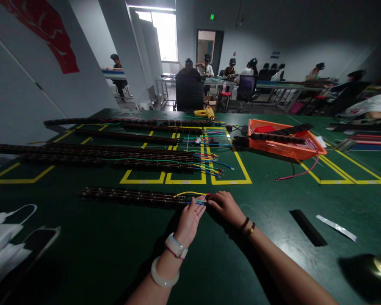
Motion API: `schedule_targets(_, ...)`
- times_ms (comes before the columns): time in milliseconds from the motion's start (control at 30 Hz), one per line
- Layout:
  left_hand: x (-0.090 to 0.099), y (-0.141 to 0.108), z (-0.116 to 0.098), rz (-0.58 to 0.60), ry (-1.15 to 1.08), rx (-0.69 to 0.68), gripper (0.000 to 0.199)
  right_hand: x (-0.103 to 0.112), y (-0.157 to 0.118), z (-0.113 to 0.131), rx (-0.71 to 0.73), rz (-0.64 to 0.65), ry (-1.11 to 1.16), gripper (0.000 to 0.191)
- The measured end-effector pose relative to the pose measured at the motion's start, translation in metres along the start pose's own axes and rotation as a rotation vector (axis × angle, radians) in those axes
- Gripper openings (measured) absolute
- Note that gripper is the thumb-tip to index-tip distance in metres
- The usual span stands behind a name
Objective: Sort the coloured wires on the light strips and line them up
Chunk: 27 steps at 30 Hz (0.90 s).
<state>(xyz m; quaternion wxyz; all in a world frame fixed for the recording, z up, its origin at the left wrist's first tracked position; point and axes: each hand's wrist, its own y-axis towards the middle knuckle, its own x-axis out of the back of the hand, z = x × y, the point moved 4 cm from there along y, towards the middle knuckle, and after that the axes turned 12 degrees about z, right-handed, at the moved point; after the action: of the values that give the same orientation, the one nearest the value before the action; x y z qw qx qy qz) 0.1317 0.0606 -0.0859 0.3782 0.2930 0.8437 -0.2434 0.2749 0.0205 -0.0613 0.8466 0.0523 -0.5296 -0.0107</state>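
A dark cable chain (130,196) with wires running through it lies across the green table in front of me. From its right end come a yellow wire (190,193) and several blue and green wires. Palm partly up, my left hand (190,216) is under these wire ends, its fingers stretched towards the right. My right hand (225,205) is curled, thumb and fingertips brought together at the red-tipped end of the yellow wire. The small parts between the two hands are too fine to make out.
Several wired cable chains (114,156) lie farther back, beside a yellow heat gun (205,113) and an orange basket (282,150). A black strip (307,227) and a white strip (336,228) lie to the right. White bags (9,241) sit at left. People work at tables behind.
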Motion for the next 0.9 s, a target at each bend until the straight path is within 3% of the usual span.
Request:
schedule_targets(333, -0.003, -0.011, -0.001, -0.004, -0.005, 0.030, 0.032, 0.010, 0.051, -0.014, 0.030, -0.072, -0.187, 0.020)
schedule_targets(500, -0.001, -0.013, 0.001, -0.030, -0.004, 0.026, 0.028, 0.004, 0.072, -0.016, 0.045, -0.074, -0.243, 0.019)
schedule_targets(900, -0.002, -0.014, -0.001, -0.034, 0.001, 0.033, 0.030, 0.000, 0.041, -0.019, 0.029, -0.080, -0.058, 0.028)
